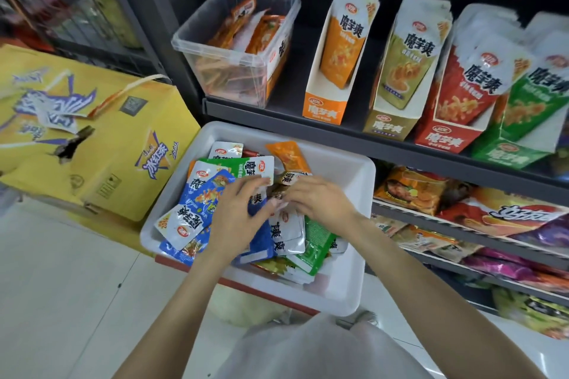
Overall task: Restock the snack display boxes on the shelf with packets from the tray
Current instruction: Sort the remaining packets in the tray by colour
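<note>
A white tray [348,258] below the shelf holds several mixed snack packets in blue, green, orange and white. My left hand [238,218] lies over the pile with fingers spread, touching a blue packet [261,234]. My right hand [320,200] reaches in from the right, fingers curled round a brownish packet [278,191] in the middle of the pile. On the shelf [277,115] above stand display boxes: orange [335,71], olive [400,86], red [455,108] and green [523,120], each with upright packets.
A clear plastic bin [237,46] with orange packets sits at the shelf's left end. A yellow drinks carton [92,138] stands left of the tray. Lower shelves at right hold larger snack bags [462,206]. White tiled floor lies below.
</note>
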`<action>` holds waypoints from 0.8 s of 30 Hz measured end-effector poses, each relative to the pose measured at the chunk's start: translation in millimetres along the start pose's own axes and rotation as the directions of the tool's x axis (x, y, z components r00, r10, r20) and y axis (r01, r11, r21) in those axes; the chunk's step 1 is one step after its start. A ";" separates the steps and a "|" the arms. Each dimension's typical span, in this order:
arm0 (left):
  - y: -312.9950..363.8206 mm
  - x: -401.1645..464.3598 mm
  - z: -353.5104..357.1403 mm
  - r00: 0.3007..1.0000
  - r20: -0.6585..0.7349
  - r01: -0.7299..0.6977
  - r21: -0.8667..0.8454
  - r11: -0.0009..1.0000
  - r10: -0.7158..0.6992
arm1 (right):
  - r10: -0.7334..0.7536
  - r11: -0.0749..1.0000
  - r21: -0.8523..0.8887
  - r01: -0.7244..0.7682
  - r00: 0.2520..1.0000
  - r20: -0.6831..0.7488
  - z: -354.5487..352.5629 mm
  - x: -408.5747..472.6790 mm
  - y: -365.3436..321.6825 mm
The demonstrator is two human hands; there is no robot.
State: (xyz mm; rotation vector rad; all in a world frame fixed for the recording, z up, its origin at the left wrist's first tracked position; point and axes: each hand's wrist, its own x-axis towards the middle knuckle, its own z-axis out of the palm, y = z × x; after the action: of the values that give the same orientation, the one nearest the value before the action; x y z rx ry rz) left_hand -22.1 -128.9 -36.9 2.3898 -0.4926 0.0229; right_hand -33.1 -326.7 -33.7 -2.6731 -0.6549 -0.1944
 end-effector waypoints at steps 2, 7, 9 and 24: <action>16.8 -0.6 -9.8 0.977 -0.191 0.040 -0.275 0.961 -0.095 | 0.256 0.958 0.162 -0.235 0.959 -0.123 -25.4 -8.8 1.4; 67.3 5.0 -18.4 0.974 -0.198 -0.003 -0.496 0.868 -0.110 | 0.780 0.527 0.687 -0.500 0.607 -0.156 -86.4 -26.1 -0.6; 87.6 5.0 -16.6 0.983 -0.175 -0.109 -0.330 0.938 0.053 | 0.832 0.394 0.785 -0.477 0.549 -0.084 -101.4 -31.1 -6.9; 133.1 46.1 -7.7 0.976 0.191 -0.001 -0.488 0.873 0.108 | 0.704 0.645 0.605 -0.467 0.670 -0.234 -151.3 -55.4 6.7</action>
State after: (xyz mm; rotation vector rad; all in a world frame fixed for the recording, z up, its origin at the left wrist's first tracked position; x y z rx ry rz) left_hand -25.7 -231.9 59.5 1.8870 -0.5874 -0.3027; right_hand -85.3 -414.9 90.8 -2.0598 0.3387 -0.3828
